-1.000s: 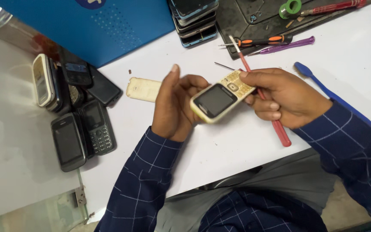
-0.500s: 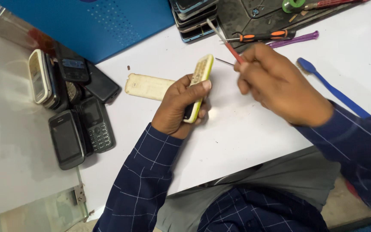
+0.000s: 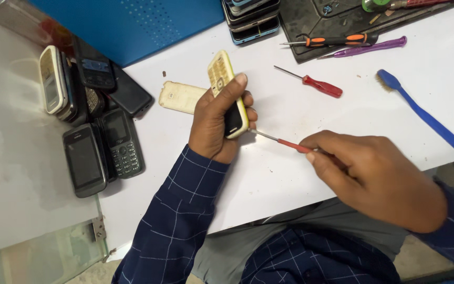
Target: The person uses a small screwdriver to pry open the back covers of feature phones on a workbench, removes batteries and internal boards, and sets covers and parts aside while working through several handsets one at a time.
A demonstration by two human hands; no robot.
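A dark tray (image 3: 311, 21) is sitting at the far edge of the white bench (image 3: 290, 173), carrying an orange-and-black screwdriver (image 3: 342, 40) and a few small bits that are too small to make out; a purple tool (image 3: 374, 47) is lying along its near rim, and a stack of phones (image 3: 250, 18) is standing just left of it. The left hand (image 3: 214, 123) is holding a yellow keypad phone (image 3: 227, 92) above the middle of the bench, fingers (image 3: 248, 113) wrapped tight around its lower half and the thumb pressing across the keypad. The phone's long axis is running near to far, its top end pointing far and slightly left, its keypad face turned left. The right hand (image 3: 374, 179) is pinching a red-handled screwdriver (image 3: 290, 144), fingers closed around the handle, the shaft pointing left with its tip touching the phone's near end. A loose cream back cover (image 3: 179, 97) is lying flat just left of the phone. A second red screwdriver (image 3: 313, 83) and a blue brush (image 3: 426, 115) are lying to the right, and a cluster of old phones (image 3: 90, 115) is resting at the left.
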